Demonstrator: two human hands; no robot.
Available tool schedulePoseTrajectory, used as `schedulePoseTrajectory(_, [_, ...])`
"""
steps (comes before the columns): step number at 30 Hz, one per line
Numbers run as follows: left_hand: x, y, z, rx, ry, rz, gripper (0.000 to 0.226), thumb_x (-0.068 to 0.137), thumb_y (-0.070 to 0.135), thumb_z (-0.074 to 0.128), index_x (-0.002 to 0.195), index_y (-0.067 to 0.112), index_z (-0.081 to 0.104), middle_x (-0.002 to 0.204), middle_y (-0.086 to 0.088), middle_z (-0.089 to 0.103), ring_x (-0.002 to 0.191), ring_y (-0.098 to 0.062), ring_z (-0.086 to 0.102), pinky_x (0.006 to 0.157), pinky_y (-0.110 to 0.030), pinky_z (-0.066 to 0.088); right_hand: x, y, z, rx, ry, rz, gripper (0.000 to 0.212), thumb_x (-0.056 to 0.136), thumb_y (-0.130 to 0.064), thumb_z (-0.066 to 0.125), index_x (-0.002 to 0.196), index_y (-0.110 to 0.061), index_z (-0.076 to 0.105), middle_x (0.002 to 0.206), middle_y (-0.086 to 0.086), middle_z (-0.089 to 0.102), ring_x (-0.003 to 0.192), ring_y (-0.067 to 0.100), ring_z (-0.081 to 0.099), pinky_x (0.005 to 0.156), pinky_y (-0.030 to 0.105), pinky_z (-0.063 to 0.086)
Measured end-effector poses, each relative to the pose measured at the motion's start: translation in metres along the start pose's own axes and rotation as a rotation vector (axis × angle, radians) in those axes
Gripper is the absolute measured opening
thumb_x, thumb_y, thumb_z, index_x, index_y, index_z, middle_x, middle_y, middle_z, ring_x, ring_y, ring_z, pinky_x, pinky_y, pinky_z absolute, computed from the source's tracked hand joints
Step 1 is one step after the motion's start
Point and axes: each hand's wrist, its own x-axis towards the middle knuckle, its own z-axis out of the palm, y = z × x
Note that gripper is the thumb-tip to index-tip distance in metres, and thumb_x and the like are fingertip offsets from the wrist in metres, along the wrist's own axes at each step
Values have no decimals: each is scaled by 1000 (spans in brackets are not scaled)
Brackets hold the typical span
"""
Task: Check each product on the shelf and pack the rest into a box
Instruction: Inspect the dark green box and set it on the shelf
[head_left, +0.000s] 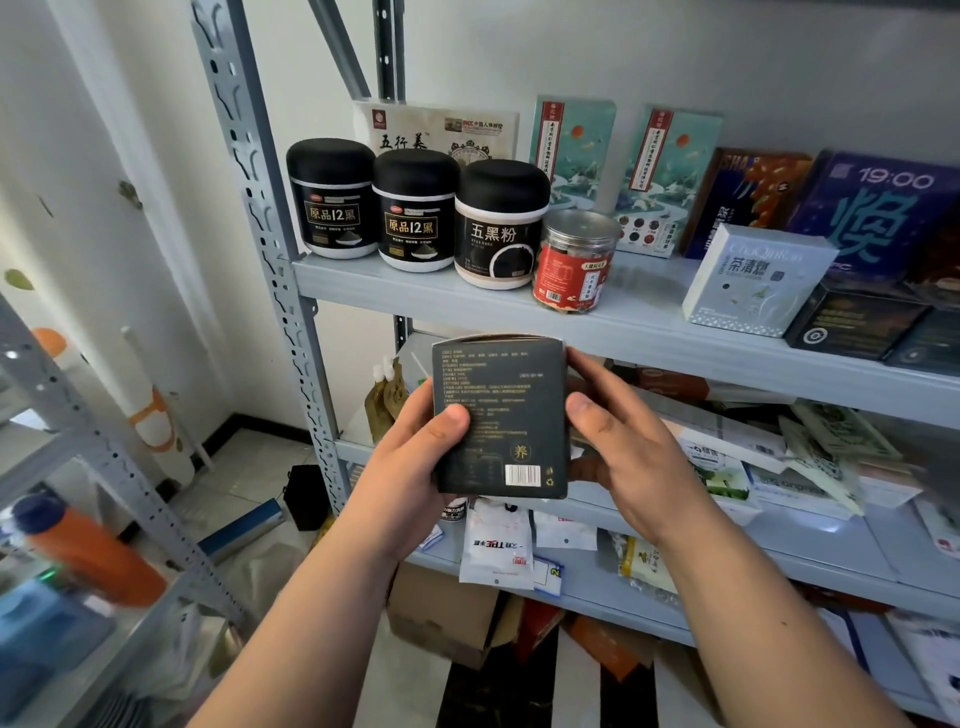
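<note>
Dark box (498, 415) is held upright between both hands in front of the shelf unit. Its printed back panel faces the camera, with a white barcode (522, 474) near its lower right corner. The left hand (410, 467) grips the box's left edge, its thumb lying across the printed face and its fingers curled behind, out of sight. The right hand (628, 452) holds the right edge, with the thumb tip pressed at the border of the face and the fingers wrapped round the side and back.

Just above the grip runs a grey shelf (395, 296). On it, up and to the left of the hands, three black-lidded jars (415, 213) stand side by side. Directly above the grip a clear jar with a red label (574, 262) stands at the shelf's front edge, just beside the rightmost black jar. Up and to the right of the grip stands a white carton (756, 280), with two teal cartons (571, 150) upright near the wall behind.

Just below the grip a white packet (496, 545) hangs over the edge of a lower shelf. Further beneath it sits a brown cardboard box (441, 613). Far to the left of the grip and lower, an orange bottle with a blue cap (88, 551) shows blurred on another rack.
</note>
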Motion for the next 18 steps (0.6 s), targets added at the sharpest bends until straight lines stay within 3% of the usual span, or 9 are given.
schedulePoseTrajectory(6, [0, -3, -3, -6, -39, 59, 68, 76, 29, 70, 140, 17, 54, 127, -15, 68, 114, -31, 66, 90, -43, 57, 0, 3, -3, 12, -50, -77, 66, 78, -49, 73, 140, -43, 52, 136, -12, 67, 129, 18, 63, 104, 52, 54])
schedulePoseTrajectory(10, [1, -2, -2, -12, -7, 58, 57, 85, 26, 68, 140, 21, 55, 127, -10, 69, 114, -26, 67, 87, -43, 59, 0, 5, -1, -26, -10, -98, 68, 78, -48, 75, 141, -42, 50, 129, -14, 70, 125, 15, 65, 100, 49, 55])
schedulePoseTrajectory(13, [7, -3, -3, 76, 104, 110, 40, 101, 20, 56, 140, 27, 56, 126, -5, 69, 114, -27, 68, 82, -57, 60, 3, 9, 0, -86, 51, -115, 63, 92, -26, 74, 148, -38, 48, 123, -14, 71, 118, 18, 68, 85, 48, 61])
schedulePoseTrajectory(15, [9, -2, -5, 132, 171, 126, 47, 105, 17, 54, 148, 31, 48, 125, -7, 65, 113, -32, 67, 80, -65, 58, 6, 9, 1, -102, 65, -96, 64, 99, -6, 64, 153, -34, 45, 123, -12, 70, 111, 16, 70, 68, 39, 63])
schedulePoseTrajectory(18, [8, 1, -10, 163, 111, 95, 83, 81, 41, 84, 151, 36, 40, 132, -4, 65, 119, -30, 67, 84, -61, 59, 7, 12, 7, -171, 58, -103, 67, 100, -2, 62, 149, -46, 47, 134, -2, 61, 106, 16, 70, 62, 32, 60])
